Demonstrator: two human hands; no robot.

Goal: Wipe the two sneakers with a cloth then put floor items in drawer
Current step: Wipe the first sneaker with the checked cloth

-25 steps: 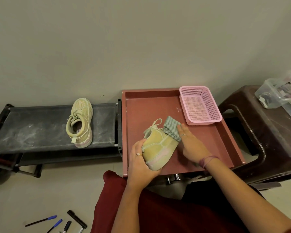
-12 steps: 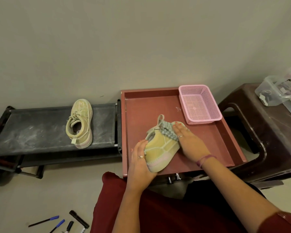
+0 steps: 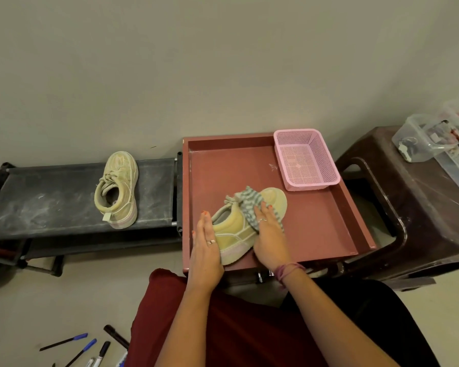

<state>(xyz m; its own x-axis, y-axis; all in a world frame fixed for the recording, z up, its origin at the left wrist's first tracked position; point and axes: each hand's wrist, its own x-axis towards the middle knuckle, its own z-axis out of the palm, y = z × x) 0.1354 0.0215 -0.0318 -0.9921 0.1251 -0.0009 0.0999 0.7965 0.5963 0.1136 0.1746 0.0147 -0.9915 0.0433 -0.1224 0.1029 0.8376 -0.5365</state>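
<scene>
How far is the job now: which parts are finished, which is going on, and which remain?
Finished: nothing that can be confirmed. In hand: the left hand steadies the sneaker in the drawer while the right hand presses the striped cloth on it. Left: whether the sneaker on the black rack was wiped cannot be told; the pens lie on the floor, not yet in the drawer.

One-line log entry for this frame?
step: wiping sneaker | right hand: cloth | left hand: steadies heel | place: red drawer
</scene>
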